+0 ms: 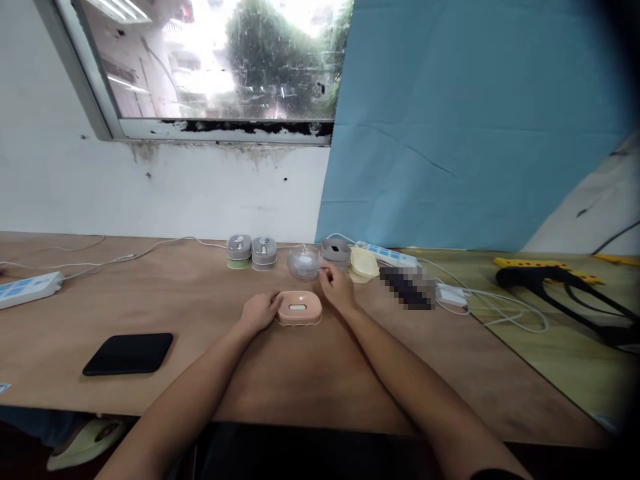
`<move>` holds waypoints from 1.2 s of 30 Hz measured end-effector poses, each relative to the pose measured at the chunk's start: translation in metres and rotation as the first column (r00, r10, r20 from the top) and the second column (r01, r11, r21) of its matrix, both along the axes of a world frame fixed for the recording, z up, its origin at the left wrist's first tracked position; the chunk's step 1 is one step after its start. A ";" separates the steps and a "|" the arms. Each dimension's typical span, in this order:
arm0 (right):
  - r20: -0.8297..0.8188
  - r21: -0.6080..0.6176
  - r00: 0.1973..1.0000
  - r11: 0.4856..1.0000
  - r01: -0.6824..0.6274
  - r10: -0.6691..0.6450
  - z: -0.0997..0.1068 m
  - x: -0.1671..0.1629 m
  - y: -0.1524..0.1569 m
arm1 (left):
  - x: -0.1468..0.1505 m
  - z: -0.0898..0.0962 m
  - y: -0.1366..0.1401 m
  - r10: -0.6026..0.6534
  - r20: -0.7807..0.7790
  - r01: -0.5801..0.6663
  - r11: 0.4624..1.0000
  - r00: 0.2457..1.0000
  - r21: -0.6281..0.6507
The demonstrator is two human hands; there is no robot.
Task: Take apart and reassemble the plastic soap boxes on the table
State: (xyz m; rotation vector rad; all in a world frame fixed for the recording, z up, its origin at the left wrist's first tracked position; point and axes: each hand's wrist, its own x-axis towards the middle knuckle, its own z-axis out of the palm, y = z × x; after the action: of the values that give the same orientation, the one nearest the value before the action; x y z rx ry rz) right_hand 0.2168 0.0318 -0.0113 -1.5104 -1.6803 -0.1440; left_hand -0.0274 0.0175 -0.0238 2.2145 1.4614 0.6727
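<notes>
One left hand [260, 311] grips the left rim of a pink dish [299, 316] on the table [300, 380]: likely light, stiff, slippery plastic, best held by opposite sides. Beside a clear cover [303, 263], the right hand [338, 288] curls; whether it grips, I can't tell.

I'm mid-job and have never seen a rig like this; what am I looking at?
There is no machine here: a person works with two bare hands, and this single picture comes from a camera worn on their head, looking forward and down. The left hand touches the left edge of a pink dish on a brown table. The right hand is at the clear bowl-shaped pieces; I cannot tell whether it holds them. Nearby stand two grey-topped boxes and a yellow stack. A black, phone-like slab lies further left.
</notes>
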 end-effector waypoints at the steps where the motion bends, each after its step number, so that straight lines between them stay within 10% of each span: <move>1: -0.006 0.049 1.000 0.999 0.013 -0.013 0.001 0.001 0.009 | 0.000 -0.001 0.001 0.003 -0.005 -0.003 1.000 1.000 0.000; 9: 0.070 0.068 0.997 0.998 0.009 -0.014 -0.012 0.004 0.046 | -0.006 -0.014 0.015 -0.009 0.261 -0.005 0.998 0.965 0.056; 14: 0.096 0.060 0.995 0.997 -0.046 0.040 -0.011 0.002 0.045 | -0.015 -0.011 0.034 0.129 0.439 -0.247 0.943 0.889 0.223; 24: 0.056 0.046 0.997 0.998 -0.051 0.048 -0.011 0.002 0.038 | -0.040 -0.012 0.039 0.048 0.048 -0.065 0.874 0.998 0.482; 36: -0.099 -0.006 0.985 0.990 -0.141 0.140 -0.016 0.003 0.043 | -0.033 -0.010 0.019 0.085 0.184 -0.164 0.867 0.979 0.471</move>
State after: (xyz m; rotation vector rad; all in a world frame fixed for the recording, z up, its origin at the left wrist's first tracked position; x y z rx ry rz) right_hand 0.2195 0.0746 -0.0272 -1.3801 -1.7042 0.0162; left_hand -0.0607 0.0368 -0.0334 2.3576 1.4850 1.3577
